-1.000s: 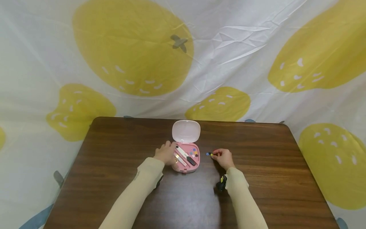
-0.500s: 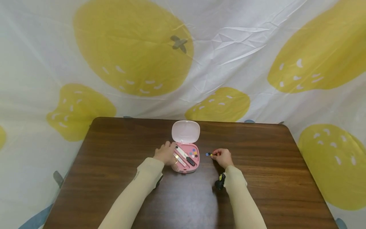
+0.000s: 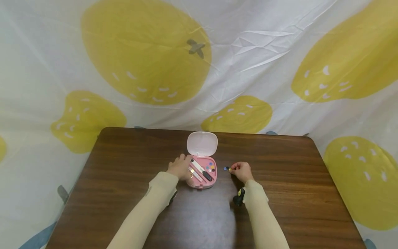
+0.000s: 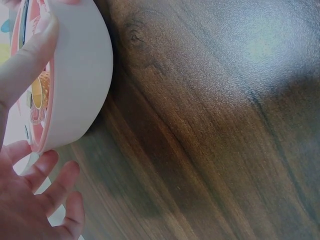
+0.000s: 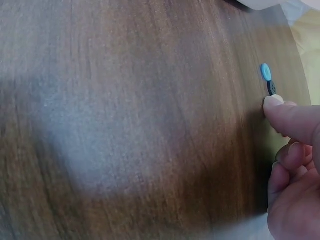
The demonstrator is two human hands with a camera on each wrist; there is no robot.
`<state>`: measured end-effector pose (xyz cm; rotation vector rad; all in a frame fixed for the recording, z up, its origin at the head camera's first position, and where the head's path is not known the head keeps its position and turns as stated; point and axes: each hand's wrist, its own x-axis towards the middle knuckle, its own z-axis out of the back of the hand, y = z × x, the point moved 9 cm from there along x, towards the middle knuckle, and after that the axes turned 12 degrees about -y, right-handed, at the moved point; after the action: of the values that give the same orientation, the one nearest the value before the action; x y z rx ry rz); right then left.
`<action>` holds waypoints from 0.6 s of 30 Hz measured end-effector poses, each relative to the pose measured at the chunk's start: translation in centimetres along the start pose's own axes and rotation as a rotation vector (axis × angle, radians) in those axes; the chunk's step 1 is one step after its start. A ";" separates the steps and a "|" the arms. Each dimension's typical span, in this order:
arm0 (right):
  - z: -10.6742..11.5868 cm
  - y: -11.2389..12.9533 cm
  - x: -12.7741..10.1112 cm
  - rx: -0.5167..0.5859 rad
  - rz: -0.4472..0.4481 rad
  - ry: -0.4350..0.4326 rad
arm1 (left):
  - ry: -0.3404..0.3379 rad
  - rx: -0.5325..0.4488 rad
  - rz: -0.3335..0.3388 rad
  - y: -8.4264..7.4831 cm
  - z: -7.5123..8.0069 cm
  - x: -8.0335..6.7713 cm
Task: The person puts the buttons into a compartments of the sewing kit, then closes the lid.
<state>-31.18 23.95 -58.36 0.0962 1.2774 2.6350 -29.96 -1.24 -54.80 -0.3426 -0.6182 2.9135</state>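
Observation:
A small pink case point(image 3: 202, 172) lies open mid-table with its white lid point(image 3: 202, 143) raised behind it; it holds a black-and-white tool and several coloured buttons. My left hand point(image 3: 181, 167) holds the case's left side, thumb point(image 4: 29, 60) over the case point(image 4: 75, 80) rim, fingers point(image 4: 47, 192) spread beside it. Right of the case, my right hand point(image 3: 241, 171) has curled fingers pinching a small yellow button point(image 3: 230, 169). Its index fingertip point(image 5: 274, 103) touches the table next to a dark button point(image 5: 271, 89) and a blue button point(image 5: 265, 71), which is also seen in the head view point(image 3: 225, 168).
The dark wooden table point(image 3: 124, 193) has rounded far corners and bare wood on both sides of the hands. A white cloth with yellow fruit prints point(image 3: 146, 52) hangs behind it and around its edges. A black wrist camera point(image 3: 238, 199) sits on my right sleeve.
My right hand has edged slightly left toward the blue button. The left hand and the case have stayed put.

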 end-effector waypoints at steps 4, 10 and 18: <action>0.1 0.0 -0.1 0.011 -0.004 -0.009 | 0.000 0.000 -0.001 0.0 0.1 -0.1; 0.1 0.3 -0.3 0.028 0.014 -0.008 | -0.014 -0.004 -0.011 -0.1 0.2 0.0; 0.8 0.3 -0.4 0.061 0.004 -0.037 | -0.010 -0.006 -0.006 0.0 0.1 0.1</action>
<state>-30.73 24.26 -57.59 0.1568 1.3474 2.5847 -30.08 -1.26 -54.72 -0.3265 -0.6285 2.9102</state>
